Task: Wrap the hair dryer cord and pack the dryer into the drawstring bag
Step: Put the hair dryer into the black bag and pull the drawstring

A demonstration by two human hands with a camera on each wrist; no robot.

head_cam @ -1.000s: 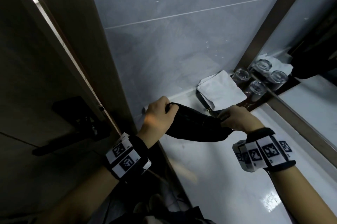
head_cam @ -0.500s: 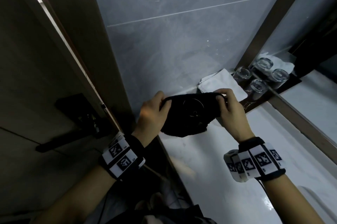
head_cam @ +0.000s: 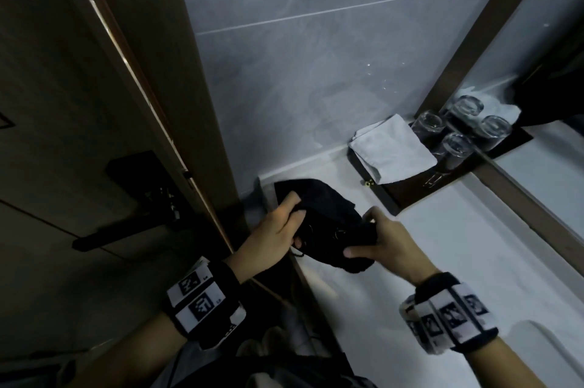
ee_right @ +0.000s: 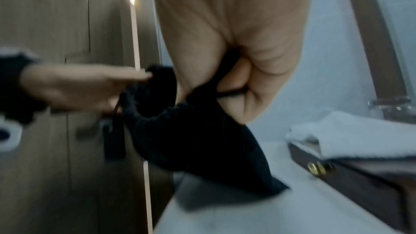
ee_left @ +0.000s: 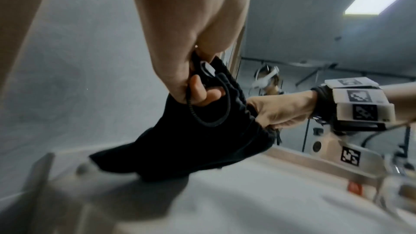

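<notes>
Left hand (head_cam: pixel 273 237) and right hand (head_cam: pixel 380 243) each pinch the black fabric drawstring bag's (head_cam: pixel 319 213) gathered mouth; its bottom rests at the white counter's (head_cam: pixel 458 261) left edge.

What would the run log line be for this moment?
left hand: grips drawstring bag mouth | right hand: grips opposite side | bag bottom on counter | dryer: not visible

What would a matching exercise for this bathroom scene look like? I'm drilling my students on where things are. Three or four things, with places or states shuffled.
Things:
1. drawstring bag
2. white towel
3. glasses
4. left hand

Places or states:
A. upside down by the mirror
B. folded on the dark tray
C. held by both hands over the counter
D. grips the bag's gathered rim and cord

Pairs: 1-C, 2-B, 3-A, 4-D
</notes>
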